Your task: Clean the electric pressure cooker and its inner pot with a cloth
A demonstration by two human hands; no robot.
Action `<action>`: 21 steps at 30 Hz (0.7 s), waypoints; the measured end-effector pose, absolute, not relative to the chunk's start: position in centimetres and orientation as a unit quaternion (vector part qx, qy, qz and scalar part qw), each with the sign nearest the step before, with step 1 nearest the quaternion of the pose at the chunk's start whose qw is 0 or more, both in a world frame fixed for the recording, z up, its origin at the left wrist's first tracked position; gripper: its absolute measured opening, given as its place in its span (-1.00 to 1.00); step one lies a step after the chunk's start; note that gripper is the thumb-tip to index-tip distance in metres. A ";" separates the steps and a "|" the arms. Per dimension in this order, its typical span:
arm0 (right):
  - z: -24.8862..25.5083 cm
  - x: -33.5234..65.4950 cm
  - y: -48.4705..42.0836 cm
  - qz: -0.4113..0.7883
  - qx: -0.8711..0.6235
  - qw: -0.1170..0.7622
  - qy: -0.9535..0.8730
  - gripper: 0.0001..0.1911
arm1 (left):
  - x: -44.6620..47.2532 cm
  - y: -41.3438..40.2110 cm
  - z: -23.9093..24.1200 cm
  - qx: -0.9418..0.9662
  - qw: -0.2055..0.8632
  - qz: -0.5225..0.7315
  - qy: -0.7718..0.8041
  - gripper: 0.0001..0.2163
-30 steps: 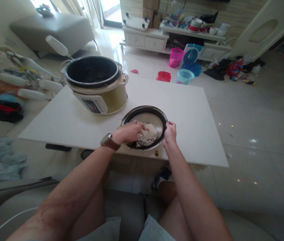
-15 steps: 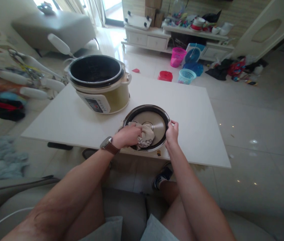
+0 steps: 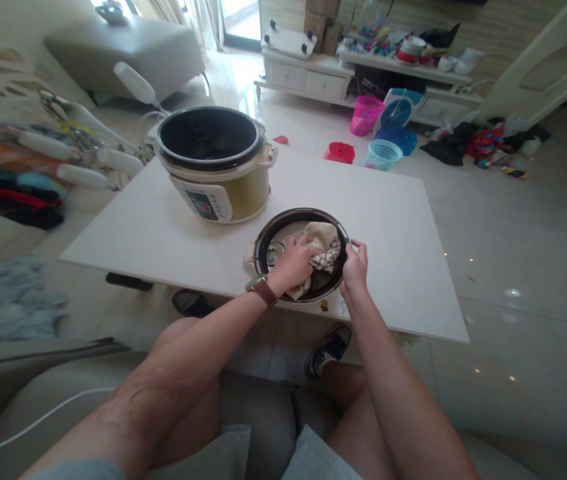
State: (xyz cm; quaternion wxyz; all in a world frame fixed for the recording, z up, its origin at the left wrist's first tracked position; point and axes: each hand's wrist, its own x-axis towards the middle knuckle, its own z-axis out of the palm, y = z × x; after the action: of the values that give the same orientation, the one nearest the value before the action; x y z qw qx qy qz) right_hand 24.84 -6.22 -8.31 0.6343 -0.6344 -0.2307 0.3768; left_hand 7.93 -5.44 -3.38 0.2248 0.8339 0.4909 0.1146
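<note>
A round cooker lid [image 3: 273,241] with a dark rim lies upside down near the front edge of the white table [image 3: 393,220]. My left hand [image 3: 294,263], with a brown-strapped watch on the wrist, is closed on a pale patterned cloth [image 3: 322,239] pressed inside the lid. My right hand [image 3: 355,267] pinches the lid's right rim. Behind the lid stands an open cream electric cooker [image 3: 216,162] with a dark inner pot.
Cluttered racks with white handles stand at the left [image 3: 63,153]. Pink [image 3: 364,114], red [image 3: 339,153] and blue baskets [image 3: 382,153] sit on the glossy floor beyond the table, before a white TV cabinet [image 3: 313,77]. My knees and a shoe [image 3: 327,350] are below the table edge.
My left hand has swept the cloth from the lid's left side toward its right and far side. The view has shifted slightly left, so everything sits further right. My right hand stays on the rim.
</note>
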 end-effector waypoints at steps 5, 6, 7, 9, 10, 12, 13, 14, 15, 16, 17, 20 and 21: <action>-8.0 24.9 -6.3 0.388 -0.643 0.627 -0.207 -0.67 | 6.8 -4.3 -2.9 0.755 0.179 0.073 0.626 -0.51; -7.9 24.9 -6.3 0.391 -0.643 0.627 -0.200 -0.68 | 6.6 -4.3 -2.9 0.753 0.174 0.060 0.632 -0.50; -7.8 24.8 -6.3 0.394 -0.643 0.628 -0.194 -0.69 | 6.6 -4.4 -2.9 0.754 0.172 0.051 0.631 -0.49; -7.7 24.6 -6.3 0.395 -0.643 0.629 -0.187 -0.72 | 6.8 -4.6 -3.1 0.767 0.176 0.053 0.615 -0.49; -7.7 24.6 -6.2 0.393 -0.643 0.631 -0.185 -0.73 | 7.0 -4.8 -3.3 0.777 0.180 0.062 0.600 -0.49; -7.9 24.5 -6.1 0.388 -0.642 0.635 -0.182 -0.75 | 7.6 -5.3 -3.6 0.806 0.193 0.083 0.553 -0.50; -8.0 24.5 -6.0 0.385 -0.641 0.639 -0.179 -0.75 | 7.9 -5.5 -3.8 0.826 0.200 0.090 0.519 -0.49; -8.2 24.5 -6.0 0.382 -0.640 0.643 -0.177 -0.75 | 8.2 -5.8 -3.9 0.846 0.205 0.094 0.484 -0.49; -8.3 24.5 -5.9 0.378 -0.638 0.647 -0.176 -0.75 | 8.5 -6.0 -3.9 0.861 0.207 0.094 0.454 -0.48; -8.5 24.5 -5.9 0.376 -0.637 0.650 -0.177 -0.75 | 8.7 -6.3 -3.9 0.873 0.208 0.093 0.432 -0.46; -8.5 24.6 -5.9 0.375 -0.635 0.651 -0.178 -0.74 | 8.8 -6.4 -3.8 0.878 0.208 0.092 0.422 -0.45; -8.6 24.7 -6.0 0.390 -0.628 0.647 -0.185 -0.71 | 8.4 -6.3 -3.4 0.858 0.198 0.095 0.465 -0.45; -8.5 24.7 -6.0 0.395 -0.629 0.643 -0.185 -0.70 | 8.1 -6.0 -3.3 0.843 0.188 0.095 0.496 -0.46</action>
State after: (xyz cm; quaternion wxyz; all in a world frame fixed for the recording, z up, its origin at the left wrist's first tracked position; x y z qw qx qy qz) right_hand 24.70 -6.03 -8.47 0.6433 -0.6293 -0.1852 0.3948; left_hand 8.13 -5.98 -3.31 0.1877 0.8427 0.4957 0.0945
